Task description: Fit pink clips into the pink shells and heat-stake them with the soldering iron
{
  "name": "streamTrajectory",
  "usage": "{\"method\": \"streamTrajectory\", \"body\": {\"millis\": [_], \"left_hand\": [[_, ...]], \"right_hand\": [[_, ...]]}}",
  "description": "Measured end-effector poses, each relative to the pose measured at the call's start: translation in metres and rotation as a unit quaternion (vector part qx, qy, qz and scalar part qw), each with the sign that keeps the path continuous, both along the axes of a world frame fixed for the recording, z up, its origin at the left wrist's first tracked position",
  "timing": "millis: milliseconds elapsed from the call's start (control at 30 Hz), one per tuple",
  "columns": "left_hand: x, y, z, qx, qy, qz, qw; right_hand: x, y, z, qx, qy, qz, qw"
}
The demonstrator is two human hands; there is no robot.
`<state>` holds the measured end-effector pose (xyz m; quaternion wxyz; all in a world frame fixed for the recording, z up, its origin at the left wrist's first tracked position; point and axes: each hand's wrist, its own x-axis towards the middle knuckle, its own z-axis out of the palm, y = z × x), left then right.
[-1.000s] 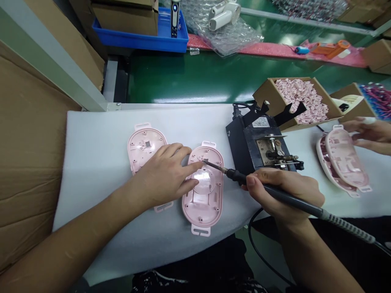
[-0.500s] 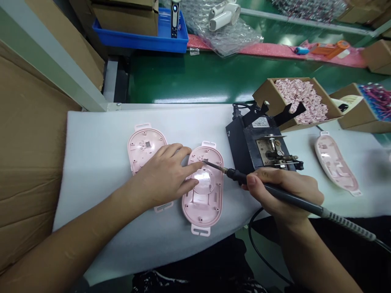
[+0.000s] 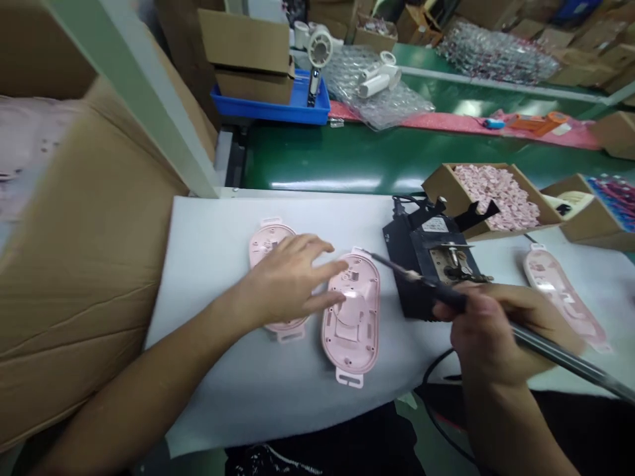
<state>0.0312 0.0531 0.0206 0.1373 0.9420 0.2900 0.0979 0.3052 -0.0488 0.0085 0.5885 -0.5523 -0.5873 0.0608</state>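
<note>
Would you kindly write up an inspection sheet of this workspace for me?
Surface: white covering.
Job's things: soldering iron, tip near the upper end of the middle pink shell, contact unclear; left pink shell partly hidden by the left hand.
Clutter: black device; box of small pink parts.
Hands: left hand, fingers spread; right hand grips the soldering iron.
Cables: black cable below the right hand.
Surroundings: green surface, blue tray, cardboard.

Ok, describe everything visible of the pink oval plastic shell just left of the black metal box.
The pink plastic-looking shell lies hollow side up on white sheeting, with raised rim, posts, glossy round patch and slotted end tabs. The left hand and a dark pen-shaped tool overlap its edges; contact is unclear.
</note>
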Motion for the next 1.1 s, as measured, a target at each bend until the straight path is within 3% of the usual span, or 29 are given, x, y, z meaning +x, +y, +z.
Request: {"method": "streamTrajectory", "body": {"millis": [67, 133, 200, 333, 567, 733, 1100], "left_hand": [[-0.021, 0.015, 0.011, -0.009, -0.036, 0.097, 0.995], [-0.047, 0.032, 0.016, -0.030, -0.037, 0.204, 0.978], [-0.070, 0.047, 0.014, -0.094, 0.006, 0.249, 0.964], [-0.090, 0.059, 0.003, -0.202, 0.053, 0.231, 0.950], [-0.067, 0.049, 0.008, -0.195, 0.021, 0.171, 0.965], [-0.054, 0.045, 0.011, -0.233, 0.036, 0.198, 0.951], [-0.050, 0.044, 0.009, -0.229, 0.061, 0.211, 0.948]], "right_hand": [[-0.018, 0.010, 0.007, 0.037, 0.047, -0.017, 0.998], [-0.039, 0.025, 0.013, 0.064, 0.033, -0.007, 0.997], [-0.060, 0.041, 0.015, 0.070, -0.021, 0.023, 0.997], [-0.090, 0.065, 0.007, 0.067, -0.058, 0.072, 0.993], [-0.090, 0.064, -0.019, 0.061, -0.093, 0.107, 0.988], [-0.089, 0.063, -0.018, 0.068, -0.082, 0.120, 0.987], [-0.086, 0.065, -0.015, 0.056, -0.107, 0.136, 0.983]]}}
